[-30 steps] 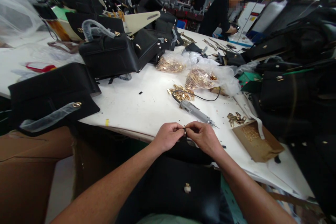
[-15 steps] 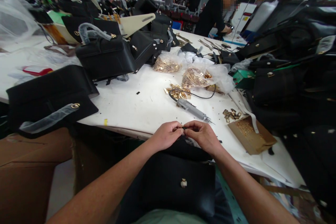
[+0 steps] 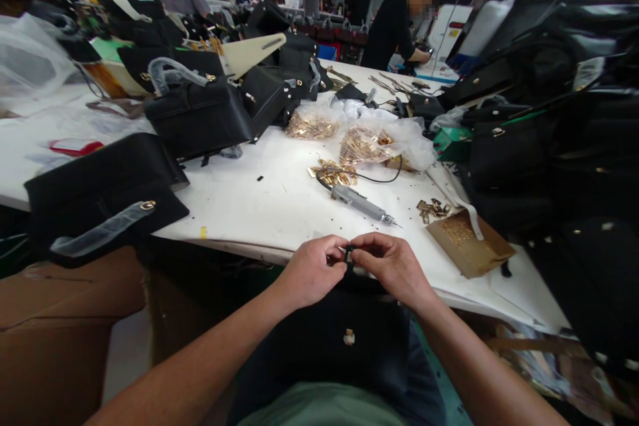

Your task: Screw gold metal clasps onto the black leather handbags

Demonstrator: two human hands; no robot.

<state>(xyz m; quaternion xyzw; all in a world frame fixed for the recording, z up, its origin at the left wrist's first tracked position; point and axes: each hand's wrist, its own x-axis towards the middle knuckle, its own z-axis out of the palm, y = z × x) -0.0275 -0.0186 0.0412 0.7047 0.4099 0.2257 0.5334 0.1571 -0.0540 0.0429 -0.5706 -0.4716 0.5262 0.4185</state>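
Both hands are brought together just over the desk's (image 3: 239, 196) near edge, fingers bent and thumbs pressed inward. The left hand (image 3: 313, 271) and the right hand (image 3: 392, 266) pinch a small black piece (image 3: 348, 251) between their fingertips; whether it is joined to anything below cannot be told. Under the wrists, a black bag (image 3: 312, 339) lies across the person's lap, a pale-covered clasp (image 3: 349, 337) on its front, its upper part partly hidden by the hands.

Directly beyond the fingers, a grey electric screwdriver (image 3: 362, 203) lies slantwise, its bit pointing right, between the hands and a loose heap of gold fittings (image 3: 334, 173). Its dark cable (image 3: 382, 180) loops past that heap, close to a clear plastic bag (image 3: 364, 146) full of gold parts; a second plastic bag (image 3: 312, 123) sits behind it, to the left.

On the right, a brown open box (image 3: 464, 249) stands near the right forearm, small gold bits inside and a pale strip (image 3: 474, 223) hanging over its rim. Darker metal fittings (image 3: 432, 208) are scattered just beside it. Dark bags (image 3: 519, 153) crowd that side, next to a green box (image 3: 453, 144).

On the left, a black handbag (image 3: 100, 186) with a plastic-wrapped handle (image 3: 102, 229) overhangs the edge above a cardboard box (image 3: 60, 319). Another handbag (image 3: 200, 116) stands behind it. A co-worker (image 3: 392, 30) bends over the far end.
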